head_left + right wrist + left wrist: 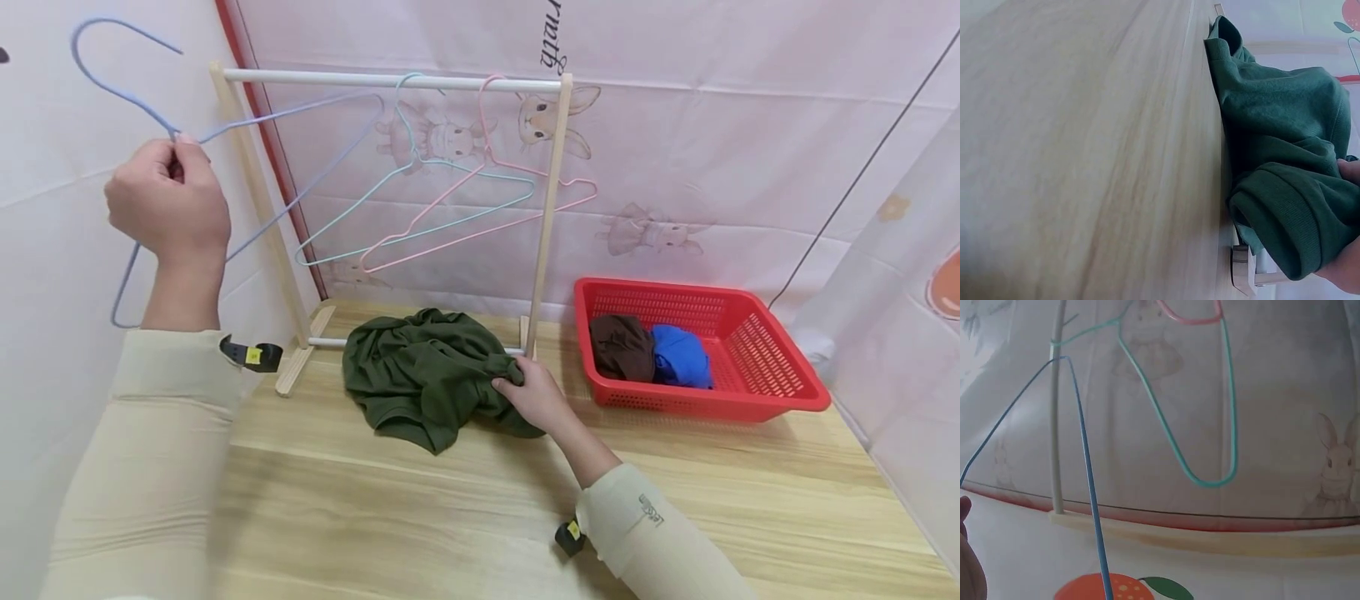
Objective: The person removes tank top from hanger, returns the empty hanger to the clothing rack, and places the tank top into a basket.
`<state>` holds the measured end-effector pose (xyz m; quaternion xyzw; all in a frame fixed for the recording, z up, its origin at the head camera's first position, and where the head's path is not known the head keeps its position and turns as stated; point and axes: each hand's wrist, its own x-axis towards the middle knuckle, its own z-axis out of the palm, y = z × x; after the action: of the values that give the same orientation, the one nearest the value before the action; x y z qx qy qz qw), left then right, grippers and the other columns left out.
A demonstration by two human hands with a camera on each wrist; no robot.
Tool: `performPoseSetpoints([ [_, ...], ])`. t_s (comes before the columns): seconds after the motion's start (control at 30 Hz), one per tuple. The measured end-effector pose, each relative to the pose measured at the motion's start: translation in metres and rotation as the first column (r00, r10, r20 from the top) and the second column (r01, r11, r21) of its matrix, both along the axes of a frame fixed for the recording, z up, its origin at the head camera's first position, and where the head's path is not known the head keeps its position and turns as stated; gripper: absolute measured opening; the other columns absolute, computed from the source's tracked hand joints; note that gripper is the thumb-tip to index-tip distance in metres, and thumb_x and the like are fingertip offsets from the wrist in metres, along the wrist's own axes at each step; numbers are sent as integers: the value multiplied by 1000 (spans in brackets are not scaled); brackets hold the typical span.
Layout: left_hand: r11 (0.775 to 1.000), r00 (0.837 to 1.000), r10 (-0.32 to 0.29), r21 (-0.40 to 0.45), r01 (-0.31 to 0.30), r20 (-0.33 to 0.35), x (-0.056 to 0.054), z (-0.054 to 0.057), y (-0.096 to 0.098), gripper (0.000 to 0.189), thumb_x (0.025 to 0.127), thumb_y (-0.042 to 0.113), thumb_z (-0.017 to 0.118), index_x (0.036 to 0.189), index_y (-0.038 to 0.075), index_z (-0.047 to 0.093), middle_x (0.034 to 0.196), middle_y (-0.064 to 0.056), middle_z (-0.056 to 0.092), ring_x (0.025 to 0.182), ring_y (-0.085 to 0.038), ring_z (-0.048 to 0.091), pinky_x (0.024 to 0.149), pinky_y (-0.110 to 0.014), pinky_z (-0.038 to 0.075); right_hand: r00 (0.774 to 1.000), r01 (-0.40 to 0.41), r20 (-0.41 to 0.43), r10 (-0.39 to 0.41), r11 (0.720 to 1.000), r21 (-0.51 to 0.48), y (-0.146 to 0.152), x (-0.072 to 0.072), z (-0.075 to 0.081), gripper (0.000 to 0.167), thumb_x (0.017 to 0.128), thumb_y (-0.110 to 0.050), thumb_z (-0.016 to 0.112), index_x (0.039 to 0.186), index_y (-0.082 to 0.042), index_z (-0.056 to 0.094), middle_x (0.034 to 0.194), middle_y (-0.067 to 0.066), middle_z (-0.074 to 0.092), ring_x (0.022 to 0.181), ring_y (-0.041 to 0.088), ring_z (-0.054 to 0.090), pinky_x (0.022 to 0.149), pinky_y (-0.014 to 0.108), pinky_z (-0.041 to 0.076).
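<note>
High on the left, my left hand (176, 196) grips a blue clothes hanger (303, 204) just below its hook. The hanger is off the rail; its shoulder end also shows in the left wrist view (1087, 444). My right hand (536, 396) pinches the right side of a crumpled dark green garment (427, 367) that lies on the table across the foot of the rack. In the right wrist view the garment (1285, 119) shows a ribbed opening close to the fingers. What kind of garment it is stays hidden in the folds.
A small wooden clothes rack (551, 208) with a white rail (322, 79) bears a mint hanger (352, 208) and a pink hanger (450, 250). On the right stands a red basket (780, 400) with a brown cloth (621, 348) and a blue cloth (681, 357). Walls close in behind and left.
</note>
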<state>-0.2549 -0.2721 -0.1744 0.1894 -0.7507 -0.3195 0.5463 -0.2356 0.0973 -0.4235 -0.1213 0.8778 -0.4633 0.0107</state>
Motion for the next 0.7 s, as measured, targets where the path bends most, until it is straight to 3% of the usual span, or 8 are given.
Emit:
performPoseSetpoints([
  [0.2, 995, 987, 17, -96, -1, 161, -21, -5, -1, 47, 98, 48, 41, 69, 14, 57, 61, 21, 37, 61, 1, 32, 68, -24, 27, 1000, 2, 18, -2, 1000, -18, 2, 0, -2, 36, 91, -23, 70, 125, -11, 63, 125, 9, 66, 121, 26, 59, 102, 46, 47],
  [0.27, 989, 976, 9, -143, 22, 217, -28, -2, 1, 51, 99, 47, 39, 72, 10, 61, 61, 10, 50, 63, -8, 39, 65, -28, 26, 1000, 1, 23, 0, 1000, -25, 2, 1, -1, 36, 92, -22, 70, 125, -11, 63, 125, 8, 66, 120, 25, 59, 101, 46, 47],
  [0.37, 976, 954, -14, -201, 78, 300, -38, 4, 8, 57, 100, 48, 34, 85, 5, 68, 76, -8, 66, 74, -25, 53, 62, -31, 24, 1000, 2, 26, -1, 1000, -30, 3, 1, -2, 35, 91, -22, 70, 124, -12, 63, 124, 8, 66, 119, 25, 59, 101, 45, 47],
  [0.43, 966, 936, -33, -228, 120, 351, -44, 9, 12, 60, 100, 48, 31, 92, 2, 69, 93, -19, 69, 86, -35, 58, 60, -33, 24, 1000, 0, 24, 1, 1000, -29, 4, 0, -2, 36, 91, -22, 70, 125, -12, 63, 124, 8, 66, 120, 25, 59, 101, 45, 47],
  [0.53, 951, 906, -63, -250, 181, 418, -53, 16, 16, 60, 101, 47, 29, 95, 3, 69, 94, -20, 67, 93, -38, 59, 60, -34, 26, 1000, -4, 21, 5, 1000, -22, 5, -2, -3, 38, 92, -23, 70, 127, -12, 62, 126, 8, 65, 121, 25, 58, 102, 46, 46],
  [0.7, 930, 872, -104, -264, 255, 478, -66, 20, 28, 62, 101, 47, 28, 100, 1, 70, 92, -19, 65, 94, -36, 59, 68, -33, 34, 1000, -3, 26, 4, 1000, -4, 7, -3, -2, 41, 92, -25, 70, 130, -13, 61, 128, 9, 64, 122, 26, 57, 103, 46, 45],
])
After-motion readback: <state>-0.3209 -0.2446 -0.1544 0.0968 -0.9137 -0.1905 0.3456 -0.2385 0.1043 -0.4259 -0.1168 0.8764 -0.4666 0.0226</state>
